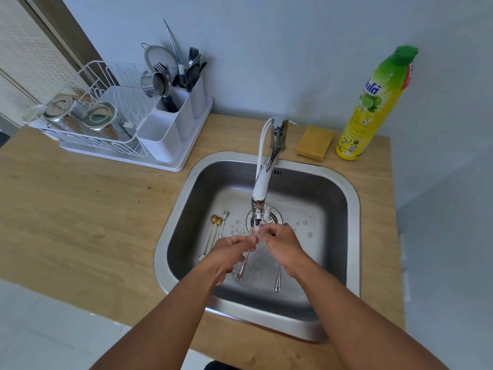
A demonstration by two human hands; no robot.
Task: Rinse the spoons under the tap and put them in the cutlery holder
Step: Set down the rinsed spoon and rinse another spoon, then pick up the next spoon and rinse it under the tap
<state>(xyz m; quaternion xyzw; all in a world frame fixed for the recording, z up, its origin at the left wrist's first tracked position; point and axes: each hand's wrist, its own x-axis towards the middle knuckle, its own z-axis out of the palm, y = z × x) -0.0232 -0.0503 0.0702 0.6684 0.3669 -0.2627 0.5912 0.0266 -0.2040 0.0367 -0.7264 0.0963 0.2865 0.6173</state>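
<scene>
As water runs, both hands (256, 247) on spoon (243, 265).

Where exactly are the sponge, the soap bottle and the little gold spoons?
Sponge (314, 142), head view, middle of its top face.
Soap bottle (373, 108), head view, on its label.
Gold spoons (216, 220), head view, on their bowls in the sink.

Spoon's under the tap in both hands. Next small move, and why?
Probably carry the spoon left to the cutlery holder: both hands, left hand and right hand, hold it in the stream, and more spoons wait in the sink.
</scene>
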